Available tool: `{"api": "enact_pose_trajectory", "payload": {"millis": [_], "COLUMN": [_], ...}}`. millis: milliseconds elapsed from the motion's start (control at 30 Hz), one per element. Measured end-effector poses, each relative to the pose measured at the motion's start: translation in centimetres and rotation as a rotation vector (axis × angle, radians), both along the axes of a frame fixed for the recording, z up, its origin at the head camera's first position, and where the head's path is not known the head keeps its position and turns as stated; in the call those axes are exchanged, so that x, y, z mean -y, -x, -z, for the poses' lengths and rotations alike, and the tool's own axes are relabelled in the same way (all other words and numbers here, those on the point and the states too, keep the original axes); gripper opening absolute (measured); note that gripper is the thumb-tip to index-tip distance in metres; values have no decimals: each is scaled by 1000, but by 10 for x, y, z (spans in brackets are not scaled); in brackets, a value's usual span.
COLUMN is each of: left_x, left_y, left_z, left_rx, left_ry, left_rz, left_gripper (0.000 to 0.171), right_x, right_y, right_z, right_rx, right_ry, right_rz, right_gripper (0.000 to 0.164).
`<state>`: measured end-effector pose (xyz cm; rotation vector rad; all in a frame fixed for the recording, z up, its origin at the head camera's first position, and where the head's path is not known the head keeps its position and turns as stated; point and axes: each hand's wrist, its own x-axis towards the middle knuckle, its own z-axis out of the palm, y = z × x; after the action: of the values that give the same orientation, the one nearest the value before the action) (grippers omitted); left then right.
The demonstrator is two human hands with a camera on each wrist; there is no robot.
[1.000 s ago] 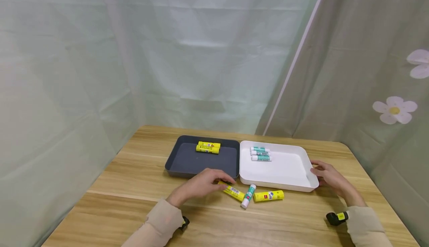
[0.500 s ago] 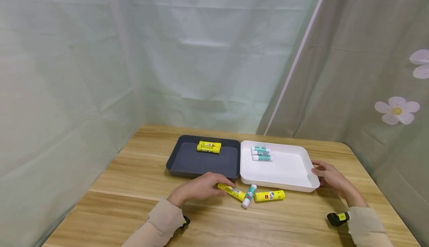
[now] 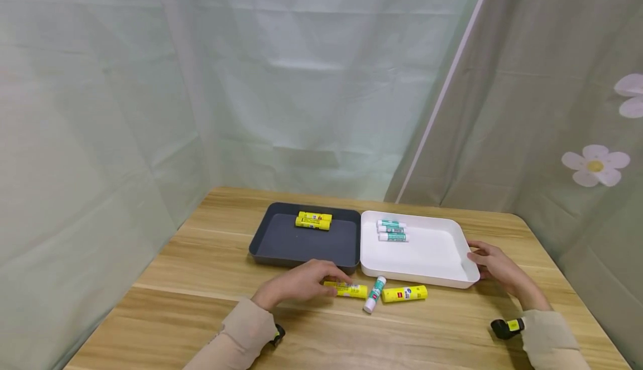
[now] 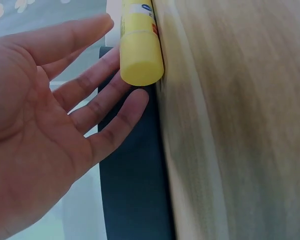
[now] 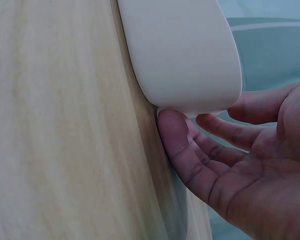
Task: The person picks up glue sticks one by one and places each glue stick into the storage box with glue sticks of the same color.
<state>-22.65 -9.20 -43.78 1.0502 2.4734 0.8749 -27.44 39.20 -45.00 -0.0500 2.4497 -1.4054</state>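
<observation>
My left hand (image 3: pixel 306 282), fingers relaxed and spread, is at the left end of a yellow glue stick (image 3: pixel 355 291) lying on the table. The left wrist view has the fingertips beside and behind that stick's rounded end (image 4: pixel 141 70), with the thumb apart from it. Beyond this hand is the dark grey tray (image 3: pixel 273 247), where two yellow glue sticks (image 3: pixel 312 223) lie side by side. My right hand (image 3: pixel 497 264) touches the right end of the white tray (image 3: pixel 434 255). In the right wrist view its loosely bent fingertips meet the tray's outer wall (image 5: pixel 190 60).
Three white-and-green glue sticks (image 3: pixel 393 237) lie together in the white tray. In front of the trays are a white-and-green glue stick (image 3: pixel 374 294) and another yellow one (image 3: pixel 404 293). The trays stand side by side on the wooden table (image 3: pixel 321 342), with curtains (image 3: pixel 321 107) behind.
The yellow glue stick by my left hand has turned from slanting to nearly crosswise, its right end swinging away from me. My right hand stays at the white tray.
</observation>
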Motion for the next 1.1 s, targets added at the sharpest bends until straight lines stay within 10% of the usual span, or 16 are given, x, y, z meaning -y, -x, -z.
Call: {"api": "enact_pose_trajectory", "payload": {"millis": [1100], "left_x": [-2], "left_y": [-2], "left_z": [6], "left_rx": [-42], "left_ry": [22], "left_rz": [-1], "left_gripper": [44], "right_x": [-4], "right_y": [2], "right_z": [4], "right_rx": [-1], "right_ry": [18], "right_rz": [-3], "right_gripper": [60]}}
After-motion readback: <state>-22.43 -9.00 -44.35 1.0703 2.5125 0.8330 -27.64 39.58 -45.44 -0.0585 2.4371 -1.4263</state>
